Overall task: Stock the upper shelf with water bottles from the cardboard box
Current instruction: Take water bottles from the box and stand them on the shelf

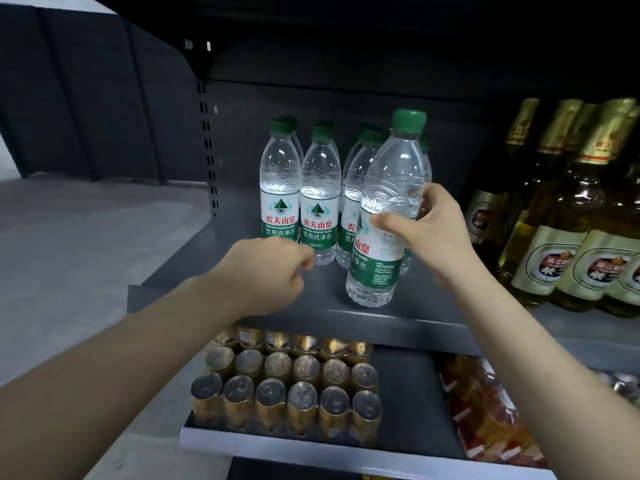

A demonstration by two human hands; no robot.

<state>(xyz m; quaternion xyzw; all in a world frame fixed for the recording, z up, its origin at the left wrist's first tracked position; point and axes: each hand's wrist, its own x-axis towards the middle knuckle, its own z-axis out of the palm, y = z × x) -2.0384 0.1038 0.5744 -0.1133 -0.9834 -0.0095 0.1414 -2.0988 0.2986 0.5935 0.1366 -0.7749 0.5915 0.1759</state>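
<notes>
My right hand [420,230] grips a clear water bottle [388,188] with a green cap and green label, tilted slightly, its base at or just above the grey upper shelf [304,308] near the front edge. Behind it several matching water bottles [317,188] stand upright in rows on the same shelf. My left hand [266,268] hovers over the shelf just in front of the leftmost bottles, fingers curled and holding nothing. The cardboard box is out of view.
Tall amber bottles with gold-foil necks [568,216] fill the right of the upper shelf. On the lower shelf sits a shrink-wrapped pack of gold cans [287,386] and, to its right, red-and-orange packets [485,410]. A slotted upright post [207,147] bounds the shelf's left.
</notes>
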